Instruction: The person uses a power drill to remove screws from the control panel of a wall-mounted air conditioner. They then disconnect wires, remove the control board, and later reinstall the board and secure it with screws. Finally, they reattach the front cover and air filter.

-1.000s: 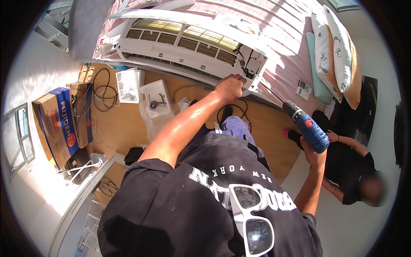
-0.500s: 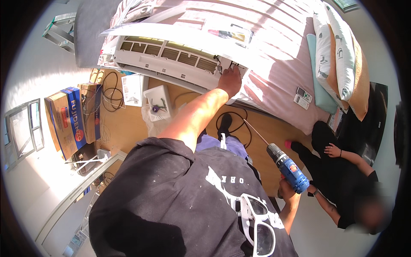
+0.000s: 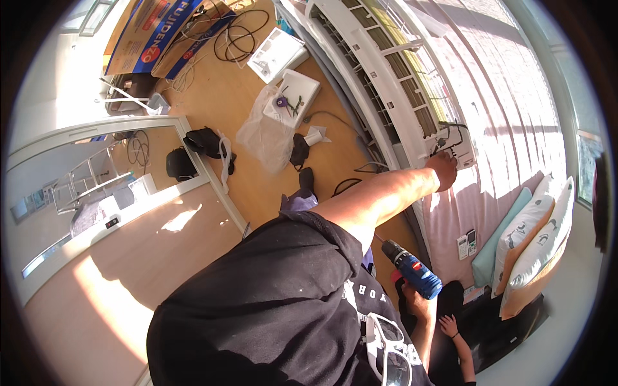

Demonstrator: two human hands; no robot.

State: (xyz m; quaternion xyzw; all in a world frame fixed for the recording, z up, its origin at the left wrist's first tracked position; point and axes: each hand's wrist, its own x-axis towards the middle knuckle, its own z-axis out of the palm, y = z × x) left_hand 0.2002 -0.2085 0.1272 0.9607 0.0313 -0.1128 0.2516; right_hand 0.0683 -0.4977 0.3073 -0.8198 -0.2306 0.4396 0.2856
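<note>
A white split-type air conditioner unit [image 3: 389, 103] lies on the bed with its front cover raised, showing filter slots and a wiring end with dark wires [image 3: 452, 136]. My left hand [image 3: 442, 171] reaches to that wiring end, fingers bent against it; their tips are hard to see, and so is whatever they pinch. Low on the right, my right hand [image 3: 420, 303] grips a blue cordless drill [image 3: 415, 273] by its handle. The drill's chuck points up and left, and my left forearm partly covers the long bit. White sunglasses [image 3: 389, 350] hang on my black shirt.
Two remotes [image 3: 467, 245] and several pillows [image 3: 537, 248] rest on the bed. Foam pieces [image 3: 302, 96], plastic wrap [image 3: 262, 132], cables [image 3: 239, 42] and a black bag [image 3: 205, 143] lie on the floor. Cartons [image 3: 151, 38] stand far left. Another person's hand [image 3: 448, 325] shows lower right.
My view has turned, so the unit now slants at the upper right and a mirror-like panel shows on the left. My left hand stays at the wiring end; the drill remains in my right.
</note>
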